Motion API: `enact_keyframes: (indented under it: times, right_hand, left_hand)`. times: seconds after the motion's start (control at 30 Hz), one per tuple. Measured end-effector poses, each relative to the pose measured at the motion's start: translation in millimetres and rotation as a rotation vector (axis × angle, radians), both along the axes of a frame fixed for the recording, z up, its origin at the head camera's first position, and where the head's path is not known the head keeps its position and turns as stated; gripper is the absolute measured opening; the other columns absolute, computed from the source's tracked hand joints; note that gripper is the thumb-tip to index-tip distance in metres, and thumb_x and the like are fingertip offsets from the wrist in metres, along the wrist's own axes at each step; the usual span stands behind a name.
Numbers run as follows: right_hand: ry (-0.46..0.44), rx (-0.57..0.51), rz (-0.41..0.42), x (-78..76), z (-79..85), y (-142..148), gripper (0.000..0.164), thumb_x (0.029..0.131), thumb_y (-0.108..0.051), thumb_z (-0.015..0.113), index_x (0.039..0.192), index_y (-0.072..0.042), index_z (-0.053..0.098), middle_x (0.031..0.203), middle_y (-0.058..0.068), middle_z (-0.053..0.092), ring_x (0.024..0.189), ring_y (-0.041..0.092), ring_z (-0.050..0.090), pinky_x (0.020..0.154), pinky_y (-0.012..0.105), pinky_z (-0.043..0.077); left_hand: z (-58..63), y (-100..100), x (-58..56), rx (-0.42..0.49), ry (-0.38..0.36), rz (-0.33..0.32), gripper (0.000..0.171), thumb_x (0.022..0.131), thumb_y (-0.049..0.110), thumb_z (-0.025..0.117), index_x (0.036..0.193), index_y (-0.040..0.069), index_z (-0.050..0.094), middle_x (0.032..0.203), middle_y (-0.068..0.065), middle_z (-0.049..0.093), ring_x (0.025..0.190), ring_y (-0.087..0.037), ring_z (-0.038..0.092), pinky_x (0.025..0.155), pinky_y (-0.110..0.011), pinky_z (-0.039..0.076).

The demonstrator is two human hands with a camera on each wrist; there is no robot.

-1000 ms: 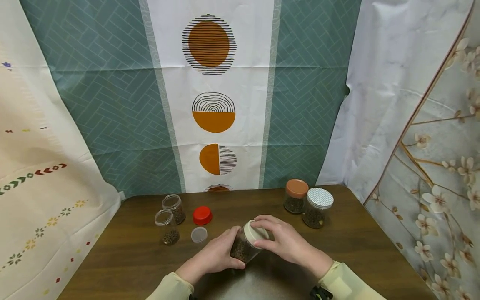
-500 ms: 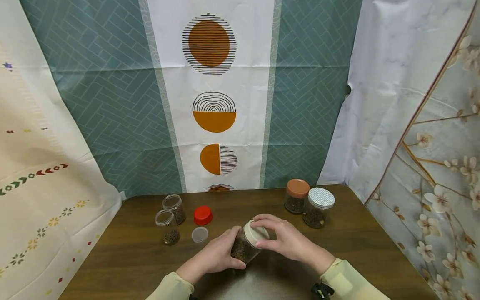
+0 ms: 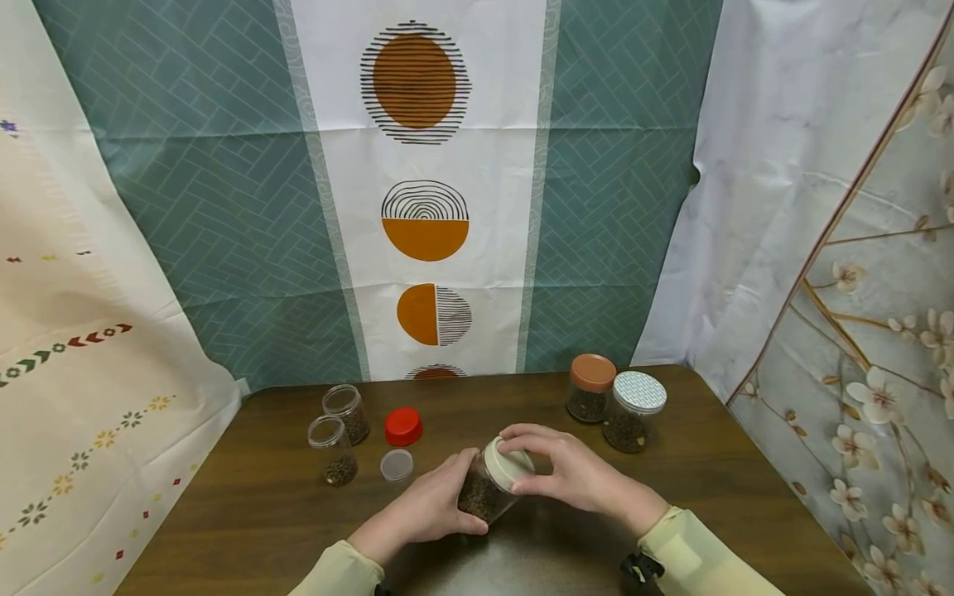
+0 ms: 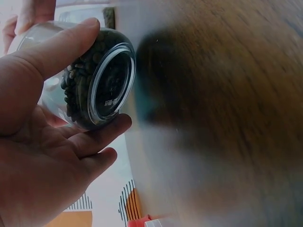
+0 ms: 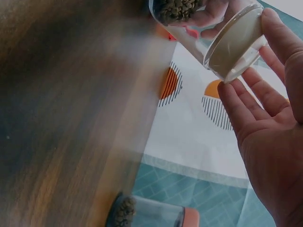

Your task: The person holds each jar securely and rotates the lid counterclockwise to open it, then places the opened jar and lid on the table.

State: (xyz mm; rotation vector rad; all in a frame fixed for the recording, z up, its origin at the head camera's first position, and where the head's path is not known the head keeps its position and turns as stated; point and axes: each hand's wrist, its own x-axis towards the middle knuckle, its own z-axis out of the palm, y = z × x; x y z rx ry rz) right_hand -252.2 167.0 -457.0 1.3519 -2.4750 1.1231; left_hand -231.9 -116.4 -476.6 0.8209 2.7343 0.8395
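A clear jar (image 3: 483, 495), partly filled with small dark brown pellets, is tilted above the table with its top leaning right. My left hand (image 3: 432, 502) grips the jar's body, thumb on the near side. Around the jar's cream lid (image 3: 513, 465) curl the thumb and fingers of my right hand (image 3: 570, 473). The left wrist view shows the jar's round base (image 4: 112, 85), raised off the table. In the right wrist view the lid (image 5: 236, 40) sits on the jar's mouth, with my fingertips at its rim.
Two lidless jars with pellets, one nearer (image 3: 334, 455) and one behind it (image 3: 350, 414), stand left. Beside them lie a red lid (image 3: 403, 426) and a translucent lid (image 3: 397, 465). A brown-lidded jar (image 3: 590, 389) and a patterned-lid jar (image 3: 632, 414) stand at the back right.
Very little differs. My right wrist and forearm have shifted slightly right, while the fingers stay at the cream lid. The left hand and the jar hold their place.
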Motion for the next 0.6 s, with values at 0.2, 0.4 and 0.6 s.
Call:
enact_keyframes:
  times: [0.2,0.4,0.6]
  right_hand:
    - [-0.027,0.027,-0.055,4.9,3.5,-1.8,0.051,0.096,-0.032,0.088,0.142,-0.021,0.07,0.153,-0.001,0.062,0.136,0.021,0.063,0.104,0.041,0.056]
    - [-0.079,0.13,-0.197,18.2,14.3,-10.5,0.067,0.099,-0.043,0.084,0.157,-0.023,0.058,0.148,-0.004,0.062,0.124,0.019,0.065,0.098,0.048,0.057]
    - [-0.163,0.241,-0.35,27.8,23.3,-19.5,0.07,0.103,-0.054,0.076,0.162,-0.021,0.055,0.142,0.008,0.063,0.107,0.024,0.068,0.085,0.049,0.056]
  left_hand:
    - [2.9,-0.2,0.3,-0.012,0.006,-0.004,0.099,0.085,0.039,0.098,0.16,0.007,0.042,0.148,-0.012,0.058,0.129,-0.031,0.064,0.102,-0.055,0.055]
    - [2.6,0.9,1.7,-0.022,0.025,0.004,0.1,0.084,0.038,0.1,0.159,0.005,0.043,0.144,-0.012,0.06,0.126,-0.03,0.065,0.1,-0.053,0.056]
    - [2.0,3.7,2.4,-0.044,0.035,0.014,0.102,0.084,0.04,0.099,0.16,0.004,0.042,0.144,-0.014,0.061,0.126,-0.032,0.065,0.1,-0.054,0.056]
